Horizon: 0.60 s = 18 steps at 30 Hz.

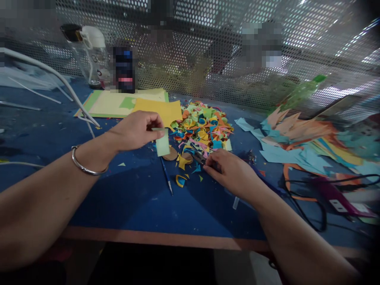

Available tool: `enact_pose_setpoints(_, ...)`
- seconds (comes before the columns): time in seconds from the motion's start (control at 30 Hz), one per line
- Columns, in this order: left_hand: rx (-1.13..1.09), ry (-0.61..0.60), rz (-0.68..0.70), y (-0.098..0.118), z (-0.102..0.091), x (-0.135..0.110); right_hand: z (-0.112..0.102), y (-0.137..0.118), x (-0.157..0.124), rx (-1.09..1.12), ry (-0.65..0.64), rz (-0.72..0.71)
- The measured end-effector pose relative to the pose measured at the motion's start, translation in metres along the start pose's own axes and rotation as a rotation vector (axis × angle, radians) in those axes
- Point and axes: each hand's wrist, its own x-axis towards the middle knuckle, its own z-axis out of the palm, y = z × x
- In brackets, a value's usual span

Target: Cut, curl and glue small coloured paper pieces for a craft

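My left hand (137, 128), a metal bangle on its wrist, pinches a small pale green paper strip (162, 143) and holds it above the blue table (124, 198). My right hand (230, 172) rests low on the table with its fingers closed on small dark scissors (199, 157), whose tips point toward a heap of coloured paper scraps (203, 124). A blue pen (166, 176) lies between my two hands, beside two round brown discs (172, 154).
Yellow and green paper sheets (124, 103) lie stacked at the back, with a clear water bottle (93, 55) behind them. Larger blue and orange paper offcuts (311, 146) cover the right side. A black cable (308, 198) and a purple device (338, 196) sit at the right. A perforated metal screen (208, 47) closes the far side.
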Motion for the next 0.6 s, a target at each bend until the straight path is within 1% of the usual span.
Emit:
enact_pose_setpoints(0.1,-0.417,0.157,-0.035,0.007,0.019,-0.003,-0.001,0.001,0.001,0.065,0.032,-0.016)
enact_pose_setpoints(0.17,-0.636,0.120,-0.079,0.011,0.034,-0.007,-0.002,0.001,0.002,0.170,0.066,-0.013)
enact_pose_setpoints(0.23,-0.776,0.027,-0.143,0.015,0.049,-0.012,-0.004,-0.001,0.002,0.284,0.103,-0.007)
enact_pose_setpoints(0.33,-0.923,-0.108,-0.194,0.022,0.068,-0.020,-0.005,-0.006,0.001,0.413,0.146,-0.043)
enact_pose_setpoints(0.4,-0.992,-0.148,-0.199,0.026,0.076,-0.024,-0.004,-0.011,0.000,0.480,0.139,-0.102)
enact_pose_setpoints(0.5,-1.035,-0.121,-0.164,0.029,0.083,-0.025,-0.001,-0.017,-0.001,0.529,0.148,-0.179)
enact_pose_setpoints(0.6,-1.033,-0.086,-0.118,0.031,0.083,-0.026,0.000,-0.021,-0.001,0.524,0.199,-0.230)
